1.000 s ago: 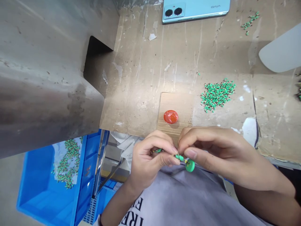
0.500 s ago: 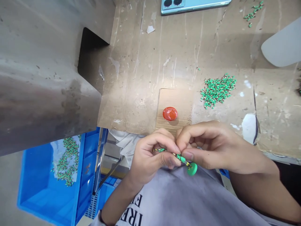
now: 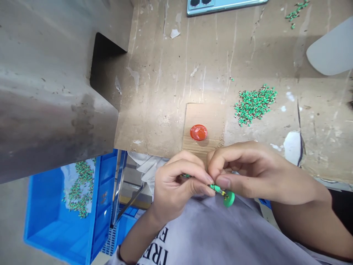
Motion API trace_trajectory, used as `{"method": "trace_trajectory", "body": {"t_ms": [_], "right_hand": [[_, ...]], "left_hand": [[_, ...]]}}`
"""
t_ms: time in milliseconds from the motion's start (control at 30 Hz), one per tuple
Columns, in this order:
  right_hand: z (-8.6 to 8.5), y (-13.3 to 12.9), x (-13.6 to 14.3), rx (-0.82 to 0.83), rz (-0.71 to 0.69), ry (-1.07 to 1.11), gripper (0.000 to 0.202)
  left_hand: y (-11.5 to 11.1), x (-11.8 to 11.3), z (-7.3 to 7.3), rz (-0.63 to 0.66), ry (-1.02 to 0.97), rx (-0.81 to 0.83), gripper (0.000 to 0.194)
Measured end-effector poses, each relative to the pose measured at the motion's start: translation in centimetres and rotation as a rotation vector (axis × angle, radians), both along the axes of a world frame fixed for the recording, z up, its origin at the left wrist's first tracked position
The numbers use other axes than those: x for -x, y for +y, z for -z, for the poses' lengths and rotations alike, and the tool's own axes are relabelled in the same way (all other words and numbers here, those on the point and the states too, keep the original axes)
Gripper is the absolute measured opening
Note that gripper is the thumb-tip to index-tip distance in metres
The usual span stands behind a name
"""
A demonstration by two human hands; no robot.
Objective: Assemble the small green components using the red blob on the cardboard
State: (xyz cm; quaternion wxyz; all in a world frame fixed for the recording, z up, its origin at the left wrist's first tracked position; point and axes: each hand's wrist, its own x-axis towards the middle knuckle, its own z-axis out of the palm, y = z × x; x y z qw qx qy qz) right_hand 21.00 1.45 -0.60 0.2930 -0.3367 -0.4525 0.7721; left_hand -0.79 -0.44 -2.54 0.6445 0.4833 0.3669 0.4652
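My left hand and my right hand meet just in front of the bench edge, above my grey shirt. Between their fingertips they pinch a thin rod strung with small green pieces. A green disc sits at the rod's lower right end, below my right thumb. More green shows inside my left fist, mostly hidden. A pile of small green pieces lies on the cardboard-covered bench, beyond my right hand.
A small red cap rests on a cardboard patch just beyond my hands. A blue phone lies at the far edge. A blue crate holding green pieces stands at lower left under a grey metal chute. A white object sits at right.
The green disc and rod tip have slid a little down and to the right. Both hands keep their pinch and have barely shifted.
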Motion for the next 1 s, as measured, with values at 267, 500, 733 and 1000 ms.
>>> {"method": "trace_trajectory", "body": {"t_ms": [267,500,733,1000], "right_hand": [[-0.3,-0.1,-0.5,-0.02,-0.036,-0.02,0.029],[-0.6,-0.6,-1.1,-0.122,-0.041,-0.051,0.023],[-1.1,-0.7,-0.8,-0.054,0.008,-0.045,0.024],[-1.6,-0.6,-0.4,-0.033,0.011,-0.045,0.033]], "left_hand": [[1.0,0.1,-0.5,0.001,0.117,-0.34,0.016],[1.0,0.4,-0.6,0.025,0.164,-0.375,0.018],[1.0,0.2,-0.4,0.025,0.105,-0.308,0.021],[0.8,0.1,-0.1,0.01,0.077,-0.291,0.02]]}}
